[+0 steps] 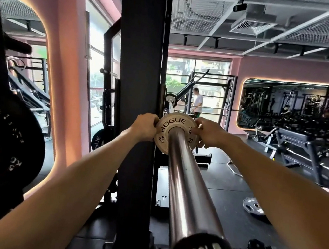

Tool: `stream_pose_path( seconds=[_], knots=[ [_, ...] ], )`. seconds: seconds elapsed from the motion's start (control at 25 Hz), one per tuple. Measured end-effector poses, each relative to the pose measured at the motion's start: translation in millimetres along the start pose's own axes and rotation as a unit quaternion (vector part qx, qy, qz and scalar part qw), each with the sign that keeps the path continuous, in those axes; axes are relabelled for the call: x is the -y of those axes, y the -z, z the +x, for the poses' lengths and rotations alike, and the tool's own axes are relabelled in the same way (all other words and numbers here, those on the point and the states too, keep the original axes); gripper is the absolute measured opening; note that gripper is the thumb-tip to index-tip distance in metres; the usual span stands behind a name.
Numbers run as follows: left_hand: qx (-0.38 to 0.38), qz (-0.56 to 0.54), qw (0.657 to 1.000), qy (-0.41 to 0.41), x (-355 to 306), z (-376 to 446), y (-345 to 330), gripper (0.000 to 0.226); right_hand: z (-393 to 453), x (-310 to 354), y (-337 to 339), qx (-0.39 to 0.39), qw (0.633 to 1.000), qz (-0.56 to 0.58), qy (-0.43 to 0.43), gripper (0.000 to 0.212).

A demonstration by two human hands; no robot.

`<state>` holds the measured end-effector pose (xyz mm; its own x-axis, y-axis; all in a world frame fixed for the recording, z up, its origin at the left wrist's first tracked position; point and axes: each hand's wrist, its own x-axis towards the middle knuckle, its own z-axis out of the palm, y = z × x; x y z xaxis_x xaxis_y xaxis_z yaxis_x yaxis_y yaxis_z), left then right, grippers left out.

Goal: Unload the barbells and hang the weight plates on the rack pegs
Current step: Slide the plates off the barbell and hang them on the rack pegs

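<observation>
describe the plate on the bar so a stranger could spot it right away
Start at the black rack upright in the middle, then follow the steel barbell sleeve away from its end cap. The small pale Rogue plate sits far up it, gripped by the left hand and right hand; nearby plates are black.

Far ahead of me a person in a white shirt stands by the big window, next to a black rack frame. On the pink wall at my right there is a long mirror with a lit edge, and it reflects dark gym machines. Below the mirror stands a bench on the black floor. Above me I see grey ducts and a ceiling vent. At my left a pink pillar stands beside a second bright window.
</observation>
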<state>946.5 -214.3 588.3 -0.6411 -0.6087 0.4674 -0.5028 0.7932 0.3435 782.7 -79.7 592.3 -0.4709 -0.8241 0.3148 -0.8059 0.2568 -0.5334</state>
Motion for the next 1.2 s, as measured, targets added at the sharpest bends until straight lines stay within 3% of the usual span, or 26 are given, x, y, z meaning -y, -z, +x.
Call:
stream_pose_path(
  seconds=[0.32,0.64,0.84,1.08,1.2],
  knots=[
    [-0.015,-0.073,0.997,0.028,-45.9,-122.5,49.5,0.015,-128.0,33.7,28.3,0.017,1.000,0.003,0.022,0.015],
    [-0.047,-0.005,0.999,0.008,-98.8,-264.2,106.6,0.007,-276.2,70.7,54.8,0.023,0.998,0.015,0.053,0.021],
    [-0.054,0.032,0.998,-0.001,-120.3,-323.3,141.7,0.027,-340.7,96.2,67.4,0.037,0.997,0.025,0.055,0.012],
    [-0.076,0.045,0.996,0.022,-100.3,-368.8,199.2,0.028,-374.1,155.5,58.5,0.046,0.993,0.054,0.095,0.009],
    [-0.084,0.067,0.993,0.044,-63.0,-397.0,235.6,0.028,-375.8,202.6,32.7,0.062,0.989,0.062,0.122,0.018]
  ],
)
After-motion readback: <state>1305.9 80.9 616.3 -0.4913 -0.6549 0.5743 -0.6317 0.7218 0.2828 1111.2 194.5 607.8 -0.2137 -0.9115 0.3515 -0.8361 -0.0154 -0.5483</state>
